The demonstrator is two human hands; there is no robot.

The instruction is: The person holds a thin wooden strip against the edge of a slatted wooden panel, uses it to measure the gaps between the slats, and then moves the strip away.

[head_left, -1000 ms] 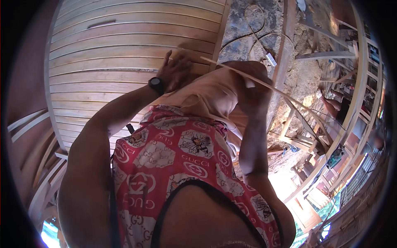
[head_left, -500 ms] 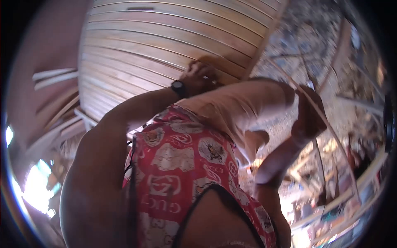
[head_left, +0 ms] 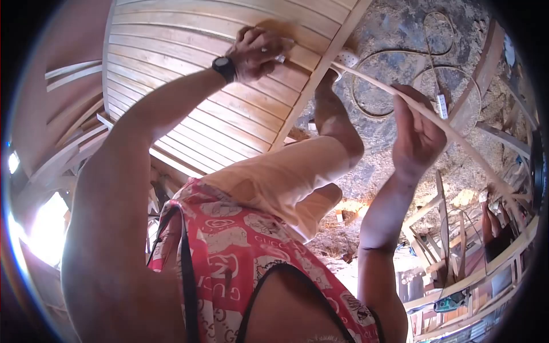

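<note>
My left hand [head_left: 257,54], with a black watch on its wrist, is closed on a small, pale thing I cannot make out, over a slatted wooden panel [head_left: 194,37] near its framed edge. A long thin wooden strip [head_left: 366,78] slants from that edge down to the right. My right hand [head_left: 419,128] is raised on the right side, closed round this strip with the fingers up.
A looped cable with a white socket block [head_left: 441,106] lies on the dusty floor beyond the panel. Wooden frames [head_left: 443,223] stand at the lower right, near another person's arm and dark clothing [head_left: 498,246]. Loose boards [head_left: 74,74] are at the left.
My left hand has shifted up and left over the panel. The view has swung, so the legs, the looped cable and more floor show. My right hand appears clearer and keeps the strip.
</note>
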